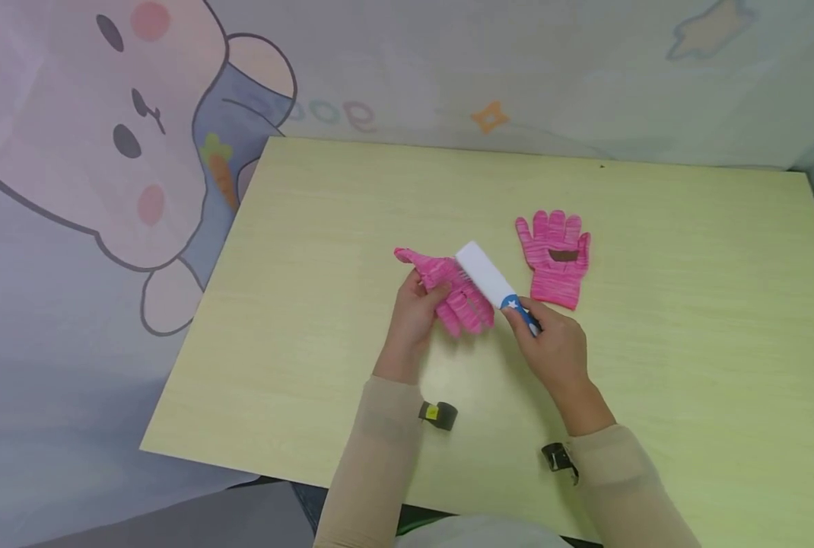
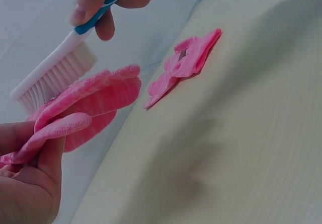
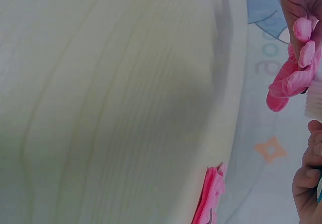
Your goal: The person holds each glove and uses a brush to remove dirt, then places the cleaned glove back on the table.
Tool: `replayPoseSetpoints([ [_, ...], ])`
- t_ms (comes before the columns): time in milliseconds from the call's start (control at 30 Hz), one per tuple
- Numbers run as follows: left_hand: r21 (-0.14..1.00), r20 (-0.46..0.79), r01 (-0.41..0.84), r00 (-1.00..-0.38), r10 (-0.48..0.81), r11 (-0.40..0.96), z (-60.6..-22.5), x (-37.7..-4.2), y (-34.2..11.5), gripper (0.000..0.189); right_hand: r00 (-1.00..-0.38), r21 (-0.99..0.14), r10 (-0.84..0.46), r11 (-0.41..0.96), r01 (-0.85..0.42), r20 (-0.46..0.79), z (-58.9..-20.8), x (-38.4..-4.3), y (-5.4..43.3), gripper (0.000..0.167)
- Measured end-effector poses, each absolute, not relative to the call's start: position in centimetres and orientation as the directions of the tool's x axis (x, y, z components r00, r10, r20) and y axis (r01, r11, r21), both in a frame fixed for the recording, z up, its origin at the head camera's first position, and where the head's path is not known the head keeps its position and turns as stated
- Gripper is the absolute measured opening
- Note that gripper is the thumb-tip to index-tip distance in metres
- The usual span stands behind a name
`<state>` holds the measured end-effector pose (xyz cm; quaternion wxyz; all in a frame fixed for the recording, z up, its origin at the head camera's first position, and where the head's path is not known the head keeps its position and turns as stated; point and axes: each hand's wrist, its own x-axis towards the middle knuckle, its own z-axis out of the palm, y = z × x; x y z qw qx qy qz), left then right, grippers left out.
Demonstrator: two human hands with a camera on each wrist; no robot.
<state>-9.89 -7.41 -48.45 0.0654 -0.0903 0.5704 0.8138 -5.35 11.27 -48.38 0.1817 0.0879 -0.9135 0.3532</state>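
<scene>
A pink knitted glove [image 1: 451, 278] is held up above the table by my left hand [image 1: 414, 312], its thumb pressing on the glove and the fingers behind it. My right hand [image 1: 558, 342] grips the blue handle of a white scrub brush [image 1: 485, 275]. In the left wrist view the bristles [image 2: 45, 90] meet the upper face of the held glove [image 2: 85, 103], whose fingers point away from the left hand. A second pink glove [image 1: 556, 255], with a dark patch on it, lies flat on the table to the right of the brush.
The pale yellow wooden table [image 1: 297, 304] stands against a curtain [image 1: 407, 68] printed with a cartoon animal and stars. Dark camera mounts [image 1: 438, 415] sit at both wrists, low over the near part of the table.
</scene>
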Motion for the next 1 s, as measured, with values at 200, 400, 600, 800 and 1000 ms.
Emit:
replayPoseSetpoints([
  [200, 0.917, -0.231, -0.218, -0.973, 0.001, -0.334, -48.6, -9.9, -7.2, 0.035, -0.933, -0.623, 0.022, 0.75, -0.223, 0.36, -48.6, -5.4, 11.2, 0.029],
  [400, 0.909, -0.243, -0.223, -0.97, -0.014, -0.352, -48.6, -10.0, -7.1, 0.035, -0.95, -0.706, 0.1, 0.693, -0.147, 0.296, -48.6, -5.3, 10.3, 0.032],
  [600, 0.915, -0.248, -0.222, -0.968, -0.036, -0.338, -48.5, -9.9, -7.1, 0.034, -0.961, -0.78, 0.167, 0.621, -0.072, 0.222, -48.3, -5.3, 9.4, 0.031],
  [800, 0.915, -0.239, -0.208, -0.97, -0.052, -0.346, -48.2, -9.9, -7.2, 0.034, -0.971, -0.795, 0.089, 0.593, -0.128, 0.222, -48.1, -5.1, 9.1, 0.031],
  [1000, 0.919, -0.237, -0.202, -0.969, -0.063, -0.339, -48.1, -9.8, -7.2, 0.034, -0.965, -0.76, 0.122, 0.641, -0.103, 0.233, -48.3, -5.2, 9.2, 0.031],
])
